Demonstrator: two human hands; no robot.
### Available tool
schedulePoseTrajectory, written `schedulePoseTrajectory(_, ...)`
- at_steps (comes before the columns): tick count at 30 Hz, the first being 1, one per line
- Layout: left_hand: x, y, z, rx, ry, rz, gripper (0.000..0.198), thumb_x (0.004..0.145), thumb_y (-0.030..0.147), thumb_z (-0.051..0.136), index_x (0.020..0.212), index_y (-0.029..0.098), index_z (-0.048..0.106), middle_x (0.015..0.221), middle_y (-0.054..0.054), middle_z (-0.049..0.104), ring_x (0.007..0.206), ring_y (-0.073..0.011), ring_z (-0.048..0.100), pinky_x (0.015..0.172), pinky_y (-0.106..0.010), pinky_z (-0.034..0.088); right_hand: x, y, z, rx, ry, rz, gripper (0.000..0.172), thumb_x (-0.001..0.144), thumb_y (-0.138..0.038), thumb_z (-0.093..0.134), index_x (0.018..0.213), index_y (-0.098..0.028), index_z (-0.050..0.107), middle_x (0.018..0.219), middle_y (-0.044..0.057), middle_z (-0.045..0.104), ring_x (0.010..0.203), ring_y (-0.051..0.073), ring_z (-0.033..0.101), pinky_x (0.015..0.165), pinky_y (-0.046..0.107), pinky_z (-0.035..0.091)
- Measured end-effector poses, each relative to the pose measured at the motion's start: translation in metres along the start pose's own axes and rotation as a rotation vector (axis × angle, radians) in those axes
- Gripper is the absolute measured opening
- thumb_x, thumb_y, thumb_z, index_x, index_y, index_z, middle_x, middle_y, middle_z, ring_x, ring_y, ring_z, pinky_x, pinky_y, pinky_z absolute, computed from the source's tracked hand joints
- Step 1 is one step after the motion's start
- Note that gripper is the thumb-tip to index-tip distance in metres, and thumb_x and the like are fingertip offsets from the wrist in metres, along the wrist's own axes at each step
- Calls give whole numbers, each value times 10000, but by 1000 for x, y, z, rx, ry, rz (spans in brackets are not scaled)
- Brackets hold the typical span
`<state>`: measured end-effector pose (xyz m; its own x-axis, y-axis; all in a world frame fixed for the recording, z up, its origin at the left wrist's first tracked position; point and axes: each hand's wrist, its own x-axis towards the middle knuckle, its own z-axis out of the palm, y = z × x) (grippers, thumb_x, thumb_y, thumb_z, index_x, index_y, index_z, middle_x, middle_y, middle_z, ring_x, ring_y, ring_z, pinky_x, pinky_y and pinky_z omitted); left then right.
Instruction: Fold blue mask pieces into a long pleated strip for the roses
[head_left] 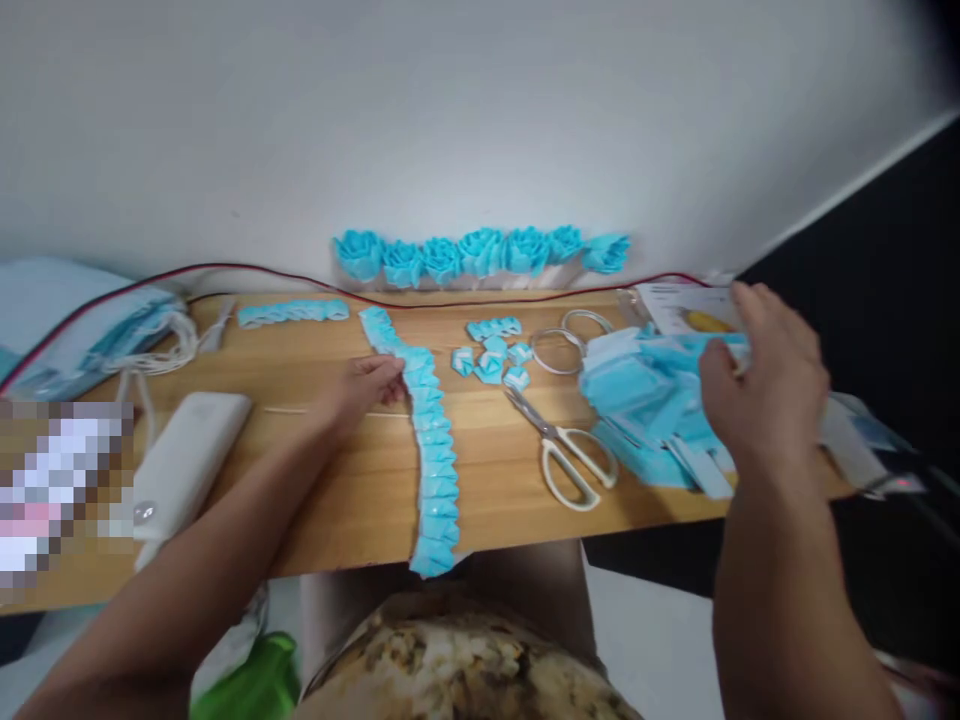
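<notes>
A long pleated light-blue strip (437, 455) runs across the desk toward me, its near end hanging over the front edge. Beside its upper part, my left hand (367, 385) pinches the strip's left edge between thumb and fingers. A thin pale stick (289, 410) lies under my left hand and the strip. My right hand (772, 390) is above the right side of a pile of blue and white pieces (645, 390), thumb apart from the fingers; nothing shows in it. Between strip and pile lie white-handled scissors (553, 435) and several small folded blue pieces (491, 362).
Blue flowers (480, 250) line the wall behind a red-and-black wire (262, 268). A shorter pleated strip (294, 314) lies at the back. White rings (556, 350) sit near the pile. A white power bank (199, 450) and a plastic bag (67, 310) are left.
</notes>
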<state>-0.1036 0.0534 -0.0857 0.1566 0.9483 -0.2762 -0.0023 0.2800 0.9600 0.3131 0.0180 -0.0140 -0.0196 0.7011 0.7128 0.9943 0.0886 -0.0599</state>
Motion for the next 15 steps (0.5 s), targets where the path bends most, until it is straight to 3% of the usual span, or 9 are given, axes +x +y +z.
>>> schedulePoseTrajectory(2,2,0,1,-22,-11,7,410,727,513,805,666,149,627,545,-7,628,479,-89,523,499,-210,400,4,-40,8,162,111,-43,470,925,-233,504,1365,-165,653,1383,148,680,1341,281,603,1167,463,431)
schedulePoseTrajectory(3,3,-1,1,-28,-15,11,410,732,513,800,667,150,622,541,-6,626,473,-87,524,494,-206,401,5,-63,14,284,74,-54,417,950,-238,494,1321,-188,677,1337,124,710,1295,262,636,1141,448,459)
schedulePoseTrajectory(6,5,-4,0,-27,-32,17,407,771,501,779,660,149,609,537,-7,627,465,-81,532,478,-191,401,7,-130,43,644,-312,-96,298,966,-284,551,1191,-223,736,1177,79,779,1115,235,724,996,395,557)
schedulePoseTrajectory(8,6,-6,-1,-32,-49,19,393,804,483,765,671,146,612,546,-7,631,470,-80,544,476,-185,411,8,-161,67,786,-471,-113,284,954,-265,567,1178,-229,738,1153,67,787,1041,231,741,939,393,576)
schedulePoseTrajectory(11,6,-6,-2,-59,-77,16,372,847,460,749,705,142,619,568,-6,641,479,-82,562,489,-187,441,10,-183,94,853,-547,-223,292,931,-210,593,1184,-237,736,1137,58,788,1028,236,735,935,404,567)
schedulePoseTrajectory(15,6,-6,-3,-81,-101,0,380,880,456,736,710,143,604,568,-2,632,477,-83,572,490,-189,449,11,-187,106,808,-509,-423,266,960,-216,620,1194,-218,746,1166,82,773,1103,263,699,965,425,538)
